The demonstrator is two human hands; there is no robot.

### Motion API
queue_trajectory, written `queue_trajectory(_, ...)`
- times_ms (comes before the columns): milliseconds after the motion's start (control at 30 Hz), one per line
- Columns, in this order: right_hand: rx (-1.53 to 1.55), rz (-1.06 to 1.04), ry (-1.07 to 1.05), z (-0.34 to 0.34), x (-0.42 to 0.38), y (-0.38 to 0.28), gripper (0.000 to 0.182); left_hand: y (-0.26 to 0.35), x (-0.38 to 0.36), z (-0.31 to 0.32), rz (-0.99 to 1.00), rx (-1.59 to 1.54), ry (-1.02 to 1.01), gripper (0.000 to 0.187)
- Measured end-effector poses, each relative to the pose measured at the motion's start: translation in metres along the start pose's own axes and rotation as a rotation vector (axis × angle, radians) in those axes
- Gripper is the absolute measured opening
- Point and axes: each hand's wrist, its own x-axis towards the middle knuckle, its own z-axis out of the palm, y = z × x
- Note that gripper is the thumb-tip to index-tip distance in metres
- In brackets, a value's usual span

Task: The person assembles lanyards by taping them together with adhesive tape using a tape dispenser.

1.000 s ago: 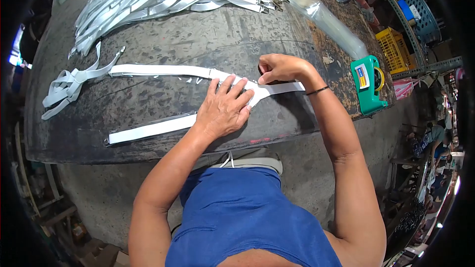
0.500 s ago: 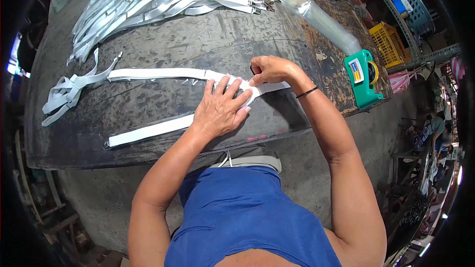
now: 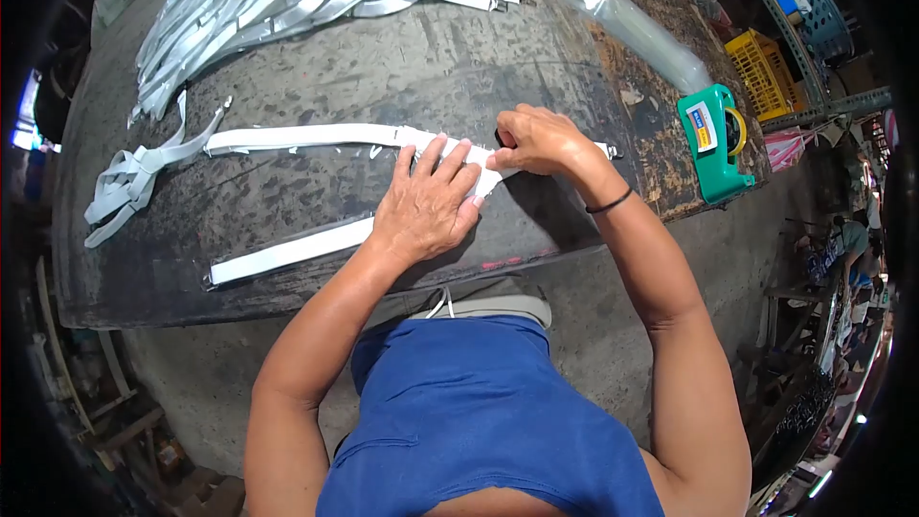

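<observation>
A pair of white suspenders (image 3: 306, 138) lies stretched across the dark table, its straps meeting under my hands. My left hand (image 3: 426, 199) rests flat on that junction with its fingers apart. Just to the right, my right hand (image 3: 544, 142) is closed, thumb and curled fingers pinching the white band near the junction; what exactly lies between the fingertips is hidden. One strap (image 3: 292, 251) runs down to the left, towards the near edge. A metal clip (image 3: 614, 150) shows beyond my right wrist. At the left end lies a knotted bundle of strap (image 3: 140, 172).
A large pile of white suspenders (image 3: 287, 0) with metal clips lies at the back. A clear plastic roll (image 3: 651, 43) stretches along the right. The green tape dispenser (image 3: 711, 158) stands at the right edge. A yellow crate (image 3: 763, 72) is beyond; other people are far right.
My right hand has shifted slightly right, and the clip end beyond it has come into sight. My left hand stays flat on the junction. The view has shifted a little.
</observation>
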Motion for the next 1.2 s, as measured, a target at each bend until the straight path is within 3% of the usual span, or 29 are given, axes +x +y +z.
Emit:
queue_trajectory(67, 0.099, -0.031, -0.235, -0.014, 0.009, 0.002, 0.048, -0.002, -0.001, 0.003, -0.002, -0.041, 0.027, 0.044)
queue_trajectory(200, 0.311, 0.092, -0.222, -0.014, 0.011, 0.001, 0.049, 0.0, -0.002, 0.001, -0.037, -0.053, 0.013, 0.044)
queue_trajectory(267, 0.01, 0.048, -0.072, -0.001, 0.0, -0.01, 0.05, -0.001, 0.0, -0.001, -0.007, -0.053, 0.045, 0.045)
queue_trajectory(433, 0.089, -0.034, 0.026, 0.003, -0.003, 0.003, 0.045, -0.002, -0.001, 0.002, -0.032, -0.147, 0.074, 0.049)
queue_trajectory(500, 0.555, 0.009, -0.057, -0.006, -0.004, 0.014, 0.041, -0.009, -0.001, 0.002, -0.055, -0.218, 0.11, 0.05)
queue_trajectory(533, 0.665, 0.051, 0.016, -0.006, -0.009, 0.015, 0.036, -0.017, -0.001, 0.002, -0.073, -0.448, 0.226, 0.049)
queue_trajectory(567, 0.639, 0.037, 0.089, -0.006, -0.014, 0.014, 0.033, -0.022, -0.003, 0.003, -0.089, -0.676, 0.341, 0.049)
queue_trajectory(733, 0.535, -0.04, 0.245, 0.0, -0.019, 0.004, 0.031, -0.035, -0.009, -0.027, -0.101, -0.832, 0.444, 0.04)
queue_trajectory(867, 0.136, 0.058, 0.161, 0.021, -0.018, -0.015, 0.035, -0.084, -0.031, -0.057, -0.301, -0.451, 0.33, 0.037)
queue_trajectory(1000, 0.096, 0.071, -0.059, 0.005, -0.002, -0.02, 0.031, -0.208, -0.096, -0.062, -0.457, 0.055, 0.289, 0.041)
queue_trajectory(1133, 0.192, 0.031, 0.016, 0.013, -0.003, -0.007, 0.032, -0.246, -0.138, -0.079, -0.586, 0.272, 0.033, 0.046)
queue_trajectory(1200, 0.142, 0.005, 0.107, 0.018, -0.005, -0.01, 0.029, -0.246, -0.153, -0.091, -0.569, 0.3, 0.048, 0.046)
